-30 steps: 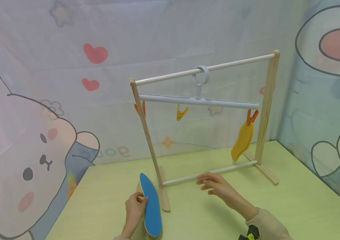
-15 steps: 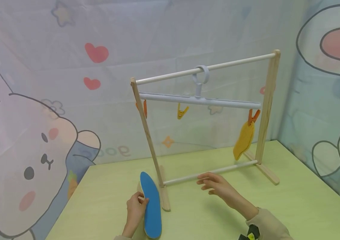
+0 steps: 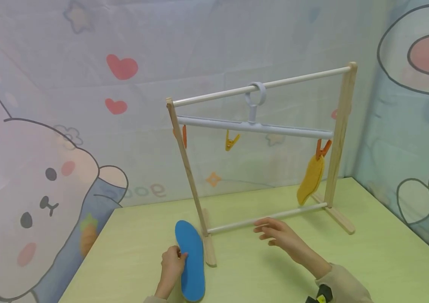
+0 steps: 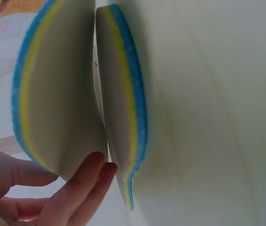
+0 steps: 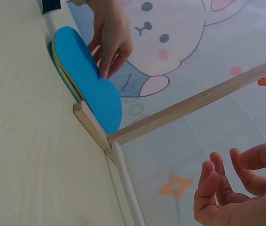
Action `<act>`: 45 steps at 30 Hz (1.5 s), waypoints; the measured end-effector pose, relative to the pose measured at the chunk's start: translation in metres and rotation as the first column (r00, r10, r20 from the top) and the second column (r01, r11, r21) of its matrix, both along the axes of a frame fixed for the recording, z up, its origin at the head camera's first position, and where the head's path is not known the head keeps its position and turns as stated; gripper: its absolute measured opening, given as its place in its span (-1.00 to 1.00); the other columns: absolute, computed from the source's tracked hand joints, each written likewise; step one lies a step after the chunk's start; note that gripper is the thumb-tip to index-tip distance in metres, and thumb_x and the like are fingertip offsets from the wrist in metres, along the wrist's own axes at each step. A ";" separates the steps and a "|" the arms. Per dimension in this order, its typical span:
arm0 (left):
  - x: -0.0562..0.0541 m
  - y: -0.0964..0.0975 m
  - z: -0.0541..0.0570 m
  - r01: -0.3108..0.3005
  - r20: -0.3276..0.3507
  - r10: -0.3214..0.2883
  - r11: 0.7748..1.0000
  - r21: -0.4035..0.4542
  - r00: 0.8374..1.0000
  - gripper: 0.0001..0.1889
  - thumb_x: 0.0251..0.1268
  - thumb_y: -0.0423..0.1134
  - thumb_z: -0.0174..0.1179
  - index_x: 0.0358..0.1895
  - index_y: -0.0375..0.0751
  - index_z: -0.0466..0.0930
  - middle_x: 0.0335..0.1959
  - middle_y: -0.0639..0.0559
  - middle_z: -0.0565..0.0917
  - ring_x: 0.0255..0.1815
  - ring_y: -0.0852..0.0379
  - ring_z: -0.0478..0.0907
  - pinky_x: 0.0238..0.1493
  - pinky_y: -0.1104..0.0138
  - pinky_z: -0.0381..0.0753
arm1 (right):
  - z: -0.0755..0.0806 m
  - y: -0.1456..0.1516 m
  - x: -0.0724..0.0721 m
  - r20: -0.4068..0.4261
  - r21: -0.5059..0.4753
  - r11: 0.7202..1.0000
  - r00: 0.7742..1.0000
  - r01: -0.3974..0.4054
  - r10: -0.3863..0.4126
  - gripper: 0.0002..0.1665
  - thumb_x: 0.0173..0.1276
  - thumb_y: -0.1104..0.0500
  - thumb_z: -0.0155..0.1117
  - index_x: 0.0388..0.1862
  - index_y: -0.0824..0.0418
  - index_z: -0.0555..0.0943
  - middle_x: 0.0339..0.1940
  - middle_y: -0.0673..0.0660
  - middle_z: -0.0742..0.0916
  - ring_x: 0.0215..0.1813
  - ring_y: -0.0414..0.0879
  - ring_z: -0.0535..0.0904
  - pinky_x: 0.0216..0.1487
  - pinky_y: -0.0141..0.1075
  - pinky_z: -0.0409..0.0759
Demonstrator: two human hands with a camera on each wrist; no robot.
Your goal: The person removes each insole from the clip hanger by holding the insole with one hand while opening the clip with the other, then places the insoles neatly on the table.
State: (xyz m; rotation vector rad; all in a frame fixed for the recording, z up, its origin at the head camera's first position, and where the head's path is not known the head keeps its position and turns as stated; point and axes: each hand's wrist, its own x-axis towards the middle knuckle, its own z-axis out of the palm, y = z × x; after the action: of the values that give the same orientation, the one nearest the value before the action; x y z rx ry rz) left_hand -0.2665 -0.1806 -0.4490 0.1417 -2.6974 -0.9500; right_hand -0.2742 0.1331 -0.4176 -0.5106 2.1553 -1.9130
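Note:
My left hand point(image 3: 173, 266) pinches a blue insole point(image 3: 191, 261) by its long edge, thumb on the blue face and fingers on the pale underside. The insole is raised on edge and tilted. In the left wrist view a second insole point(image 4: 132, 94), also edged in blue and yellow, lies on the table beside the held one point(image 4: 60, 89). My right hand point(image 3: 280, 237) hovers with loosely bent fingers in front of the rack's lower rod point(image 3: 233, 227), holding nothing. In the right wrist view the right hand point(image 5: 241, 188) has its fingers apart.
A wooden rack point(image 3: 338, 139) carries a white hanger point(image 3: 252, 127) on its top rod. Orange clothespins point(image 3: 322, 148) hang at both hanger ends, a yellow clothespin point(image 3: 231, 142) between. The right one grips a yellow insole-shaped piece point(image 3: 311, 181). The rack's left foot point(image 3: 209, 250) stands beside the blue insole.
The blue insole has turned so more of its blue face shows to the head camera. The left hand keeps its pinch. The right hand stays nearly where it was; the view has shifted slightly.

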 end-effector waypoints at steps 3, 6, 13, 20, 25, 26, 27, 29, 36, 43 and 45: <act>0.000 0.001 0.000 -0.006 0.033 0.006 1.000 0.001 0.999 -0.87 0.10 -0.43 0.12 -0.43 -0.52 0.49 -0.57 -0.23 0.57 -0.58 0.04 0.50 -0.63 0.30 0.47 | -0.001 0.003 0.000 -0.009 0.006 1.000 1.000 -0.006 0.006 -0.50 0.35 -0.02 -0.03 0.14 0.28 0.36 0.11 0.34 0.52 -0.11 -0.13 0.51 -0.15 -0.26 0.46; 0.001 0.002 0.000 -0.006 0.065 0.006 1.000 0.005 0.998 -0.88 0.10 -0.45 0.09 -0.46 -0.52 0.45 -0.61 -0.21 0.54 -0.63 0.09 0.49 -0.67 0.34 0.47 | -0.001 0.005 0.000 -0.016 0.010 1.000 1.000 -0.003 0.003 -0.49 0.35 -0.01 -0.03 0.14 0.31 0.35 0.10 0.34 0.52 -0.11 -0.14 0.51 -0.15 -0.25 0.46; 0.003 0.002 0.002 -0.008 0.109 0.009 1.000 -0.014 0.994 -0.84 0.08 -0.46 0.05 -0.35 -0.60 0.42 -0.55 -0.30 0.55 -0.58 0.00 0.57 -0.63 0.30 0.56 | 0.001 0.011 0.000 -0.028 0.018 1.000 0.999 0.017 -0.017 -0.49 0.36 0.02 -0.04 0.14 0.36 0.33 0.09 0.35 0.52 -0.12 -0.12 0.51 -0.17 -0.25 0.47; 0.007 0.002 0.004 -0.003 0.128 0.006 1.000 -0.024 0.992 -0.79 0.08 -0.46 0.05 -0.29 -0.64 0.41 -0.48 -0.38 0.56 -0.51 -0.13 0.60 -0.58 0.25 0.59 | 0.003 0.015 0.002 -0.025 0.015 1.000 1.000 0.010 -0.010 -0.53 0.37 0.01 -0.06 0.11 0.29 0.37 0.10 0.36 0.50 -0.12 -0.11 0.49 -0.17 -0.25 0.45; 0.006 0.001 0.005 -0.007 0.118 0.009 1.000 -0.014 0.993 -0.79 0.07 -0.45 0.05 -0.29 -0.63 0.43 -0.55 -0.29 0.55 -0.64 0.05 0.53 -0.68 0.35 0.52 | 0.002 0.017 0.002 -0.019 0.020 1.000 1.000 0.015 -0.015 -0.53 0.37 0.01 -0.06 0.11 0.28 0.36 0.10 0.34 0.51 -0.10 -0.08 0.49 -0.17 -0.26 0.44; 0.006 0.001 0.006 -0.006 0.116 0.007 1.000 -0.012 0.993 -0.77 0.07 -0.45 0.05 -0.27 -0.64 0.42 -0.54 -0.30 0.55 -0.64 0.06 0.52 -0.68 0.36 0.51 | 0.002 0.017 0.002 -0.018 0.021 1.000 1.000 0.017 -0.016 -0.53 0.37 0.01 -0.06 0.11 0.29 0.36 0.10 0.33 0.51 -0.09 -0.07 0.49 -0.17 -0.26 0.44; 0.006 0.001 0.006 -0.006 0.117 0.007 1.000 -0.010 0.993 -0.76 0.07 -0.45 0.05 -0.25 -0.65 0.42 -0.53 -0.32 0.56 -0.64 0.07 0.52 -0.68 0.36 0.51 | 0.002 0.018 0.002 -0.019 0.021 1.000 1.000 0.018 -0.018 -0.52 0.37 0.01 -0.06 0.12 0.30 0.35 0.10 0.34 0.51 -0.09 -0.07 0.49 -0.17 -0.26 0.44; 0.006 0.002 0.008 0.000 0.114 0.002 1.000 -0.016 0.994 -0.73 0.07 -0.45 0.05 -0.21 -0.68 0.41 -0.48 -0.38 0.57 -0.62 0.03 0.55 -0.67 0.35 0.53 | 0.002 0.019 0.002 -0.018 0.022 1.000 1.000 0.019 -0.018 -0.52 0.37 0.01 -0.07 0.13 0.31 0.34 0.10 0.34 0.51 -0.09 -0.07 0.49 -0.16 -0.26 0.44; 0.006 0.003 0.010 -0.005 0.097 0.008 1.000 -0.031 0.995 -0.65 0.07 -0.43 0.07 -0.11 -0.67 0.40 -0.35 -0.44 0.58 -0.48 -0.09 0.59 -0.56 0.26 0.58 | 0.003 0.024 0.001 -0.016 0.023 0.999 1.000 0.023 -0.023 -0.53 0.37 -0.01 -0.06 0.11 0.27 0.37 0.05 0.21 0.56 -0.11 -0.12 0.49 -0.16 -0.25 0.44; 0.006 0.005 0.012 -0.004 0.078 0.003 1.000 0.009 0.997 -0.68 0.12 -0.36 0.05 -0.11 -0.57 0.44 -0.36 -0.34 0.62 -0.45 -0.10 0.60 -0.51 0.23 0.59 | 0.000 0.031 -0.002 -0.040 0.042 0.996 0.997 0.073 -0.072 -0.49 0.36 -0.02 -0.06 0.11 0.33 0.35 0.07 0.29 0.54 -0.11 -0.12 0.50 -0.17 -0.25 0.44; 0.006 0.006 0.013 -0.010 0.082 0.009 1.000 0.014 0.997 -0.69 0.14 -0.34 0.04 -0.12 -0.55 0.45 -0.35 -0.33 0.63 -0.44 -0.09 0.61 -0.51 0.23 0.59 | -0.001 0.032 -0.003 -0.043 0.044 0.994 0.994 0.101 -0.099 -0.51 0.37 -0.01 -0.06 0.09 0.33 0.36 0.07 0.34 0.52 -0.13 -0.12 0.50 -0.19 -0.26 0.44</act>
State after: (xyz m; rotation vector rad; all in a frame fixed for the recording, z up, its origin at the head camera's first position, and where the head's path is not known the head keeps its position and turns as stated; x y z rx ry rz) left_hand -0.2606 -0.1743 -0.4362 0.2002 -2.7621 -0.9823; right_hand -0.2772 0.1656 -0.4187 -0.4449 2.2863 -1.9135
